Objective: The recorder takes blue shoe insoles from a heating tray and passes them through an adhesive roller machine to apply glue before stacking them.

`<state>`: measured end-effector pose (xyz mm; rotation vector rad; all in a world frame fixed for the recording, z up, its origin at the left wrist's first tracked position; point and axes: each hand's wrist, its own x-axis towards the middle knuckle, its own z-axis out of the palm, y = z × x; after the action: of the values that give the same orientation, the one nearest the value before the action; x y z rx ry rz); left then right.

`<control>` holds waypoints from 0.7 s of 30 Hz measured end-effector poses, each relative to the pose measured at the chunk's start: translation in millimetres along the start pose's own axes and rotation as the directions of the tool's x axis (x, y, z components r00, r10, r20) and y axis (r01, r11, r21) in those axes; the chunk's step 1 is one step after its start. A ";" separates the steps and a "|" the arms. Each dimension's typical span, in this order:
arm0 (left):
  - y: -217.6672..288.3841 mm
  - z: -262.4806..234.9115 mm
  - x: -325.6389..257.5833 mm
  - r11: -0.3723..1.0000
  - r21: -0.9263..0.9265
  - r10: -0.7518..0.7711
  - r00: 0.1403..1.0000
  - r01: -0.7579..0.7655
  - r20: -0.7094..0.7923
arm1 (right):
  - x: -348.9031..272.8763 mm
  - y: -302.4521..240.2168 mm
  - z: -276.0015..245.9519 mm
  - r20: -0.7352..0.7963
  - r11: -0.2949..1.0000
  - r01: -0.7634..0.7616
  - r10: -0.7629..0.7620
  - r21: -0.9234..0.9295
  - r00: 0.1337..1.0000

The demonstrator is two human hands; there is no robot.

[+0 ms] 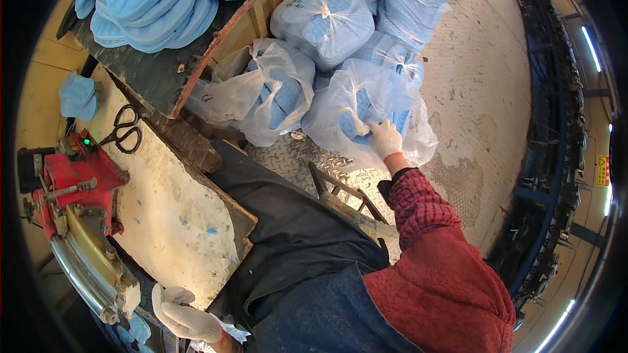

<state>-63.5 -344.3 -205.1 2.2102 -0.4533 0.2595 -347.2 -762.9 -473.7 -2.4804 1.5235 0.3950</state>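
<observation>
My right hand (386, 139), in a white knit glove, reaches into an open clear plastic bag (420, 150) on the floor. Its fingers are bent in against the blue insole-shaped pieces (355, 124) inside and look closed on one. The bag's film and the hand itself hide part of this hold. My left hand (184, 315), also gloved, hovers at the lower left, beside the worktable's near edge and the red machine (82, 180). Its fingers are curved, the thumb stands apart, and nothing shows in the palm.
Black-handled scissors (123, 132) lie on the worn worktable (176, 222), among blue scraps. Stacked blue pieces (147, 6) fill a dark board at the upper left. Several filled bags (324, 23) crowd behind the open one. A dark metal frame (546, 124) runs along the right.
</observation>
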 end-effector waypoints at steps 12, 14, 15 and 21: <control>1.2 1.0 0.3 0.998 0.066 -0.006 0.999 0.009 -0.038 | 1.8 -8.9 18.1 0.003 0.993 -0.024 0.024 -0.111 1.000; -0.5 3.3 0.9 0.998 0.055 -0.011 1.000 0.012 -0.027 | -0.8 -9.9 -1.9 -0.010 0.994 -0.054 0.053 -0.095 0.999; -0.7 4.8 2.0 0.999 0.040 0.012 1.000 -0.011 -0.020 | -2.8 -8.1 -17.9 -0.033 0.991 -0.129 0.128 -0.022 0.991; 29.3 18.4 4.3 0.965 -0.154 0.215 0.977 -0.210 0.014 | -30.6 10.8 -130.3 -0.220 0.744 -0.037 0.244 0.667 0.945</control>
<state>-71.0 -376.6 -194.4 2.0199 -0.7060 0.2952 -354.5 -782.2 -341.0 -1.9096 1.5958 -0.4607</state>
